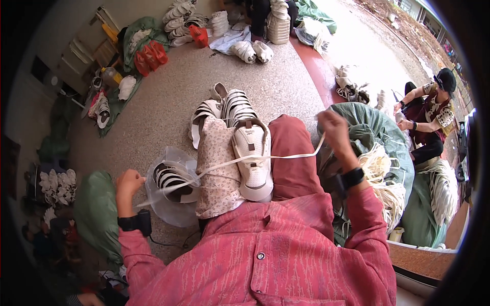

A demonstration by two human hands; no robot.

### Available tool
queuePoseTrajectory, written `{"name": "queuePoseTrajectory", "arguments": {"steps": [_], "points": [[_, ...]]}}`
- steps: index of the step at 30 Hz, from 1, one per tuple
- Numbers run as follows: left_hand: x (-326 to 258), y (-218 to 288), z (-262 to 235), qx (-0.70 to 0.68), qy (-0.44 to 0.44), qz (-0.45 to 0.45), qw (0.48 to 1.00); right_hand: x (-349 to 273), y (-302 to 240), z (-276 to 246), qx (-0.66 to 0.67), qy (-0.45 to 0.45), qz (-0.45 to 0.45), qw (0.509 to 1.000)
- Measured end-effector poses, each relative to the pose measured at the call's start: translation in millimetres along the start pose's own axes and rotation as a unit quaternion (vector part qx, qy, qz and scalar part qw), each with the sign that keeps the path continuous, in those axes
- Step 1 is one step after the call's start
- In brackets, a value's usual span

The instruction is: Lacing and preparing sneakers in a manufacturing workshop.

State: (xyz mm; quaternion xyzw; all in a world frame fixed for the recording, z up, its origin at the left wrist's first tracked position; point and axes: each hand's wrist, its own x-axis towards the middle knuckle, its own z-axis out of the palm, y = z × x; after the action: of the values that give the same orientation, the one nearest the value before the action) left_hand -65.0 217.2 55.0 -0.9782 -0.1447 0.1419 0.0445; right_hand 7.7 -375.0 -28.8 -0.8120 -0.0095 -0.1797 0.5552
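Observation:
A cream sneaker (pixel 252 163) is wedged between my knees, its toe toward me. A pale shoelace (pixel 224 166) lies across it, reaching out to both sides. My right hand (pixel 334 130), raised beyond my right knee, pinches one end of that lace. Out to the left, my left hand (pixel 129 182) is closed, and whatever it may hold is hidden. The lace's blurred other end passes just beside that wrist. Below the left hand's side, a striped black-and-white shoe upper (pixel 175 181) sits in a clear plastic bag (pixel 186 214).
More striped shoes (pixel 240 105) stand just past my knees. At my right, a green sack (pixel 395 135) bears a heap of loose laces (pixel 377 173). A green bag (pixel 97 214) is at my left. Another person (pixel 431 115) sits at the far right. Stacked shoes (pixel 178 18) line the back.

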Motion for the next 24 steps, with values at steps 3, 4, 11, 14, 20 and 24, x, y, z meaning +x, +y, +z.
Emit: {"name": "queuePoseTrajectory", "arguments": {"steps": [3, 4, 11, 14, 20, 24], "points": [[-3.3, 53.0, 8.9, -0.129, 0.1, 0.198, 0.966, -30.3, -34.8, 56.4, -0.158, -0.176, -0.1, 0.967], [-5.0, 90.3, -1.0, -0.242, 0.074, 0.247, 0.936, -39.3, -34.3, 65.1, -0.207, -0.211, -0.164, 0.941], [-4.2, 268.5, 12.3, -0.274, 0.196, 0.565, 0.754, -44.7, -37.8, 82.4, -0.1, -0.331, -0.146, 0.927], [5.9, 293.1, 24.3, -0.305, 0.133, 0.556, 0.761, -43.9, -39.1, 83.5, -0.111, -0.332, -0.162, 0.923], [12.9, 305.6, 25.4, -0.334, -0.009, 0.494, 0.802, -40.9, -49.0, 86.6, -0.125, -0.347, -0.112, 0.923], [13.8, 301.9, 29.1, -0.37, -0.037, 0.497, 0.784, -34.9, -52.8, 85.8, -0.108, -0.374, -0.103, 0.915]]}}
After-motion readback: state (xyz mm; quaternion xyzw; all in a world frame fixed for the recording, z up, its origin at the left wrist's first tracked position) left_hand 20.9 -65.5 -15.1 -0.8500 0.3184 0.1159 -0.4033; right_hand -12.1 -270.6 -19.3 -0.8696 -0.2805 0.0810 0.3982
